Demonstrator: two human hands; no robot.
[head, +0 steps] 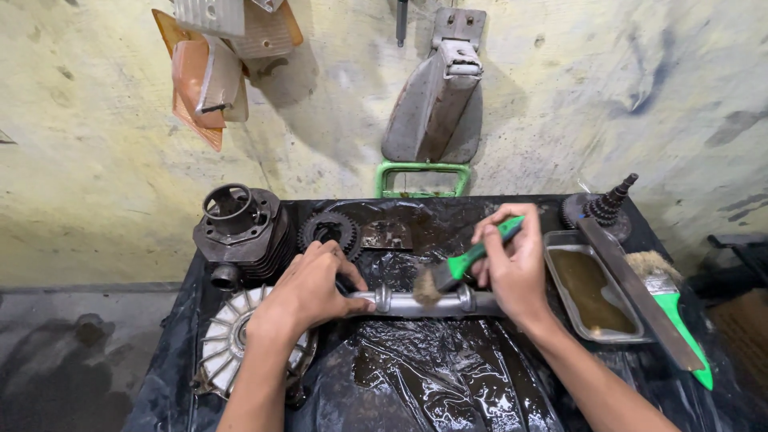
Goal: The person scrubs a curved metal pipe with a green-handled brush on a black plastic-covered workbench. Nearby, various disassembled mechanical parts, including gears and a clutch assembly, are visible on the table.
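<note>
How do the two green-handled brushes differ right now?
The brush in the right hand is held, its bristles on the metal shaft; the second brush lies unheld beside the metal tray of brown liquid. The held brush looks narrower with darker, dirtier bristles; the idle one has a wider, paler, splayed head. Both have green handles.

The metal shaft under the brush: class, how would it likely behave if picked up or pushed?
The metal shaft looks solid, so probably stiff and heavy for its size. It lies on wet black plastic sheeting and looks shiny, so it is likely slippery. Being round, it may roll once the left hand lets go.
</note>
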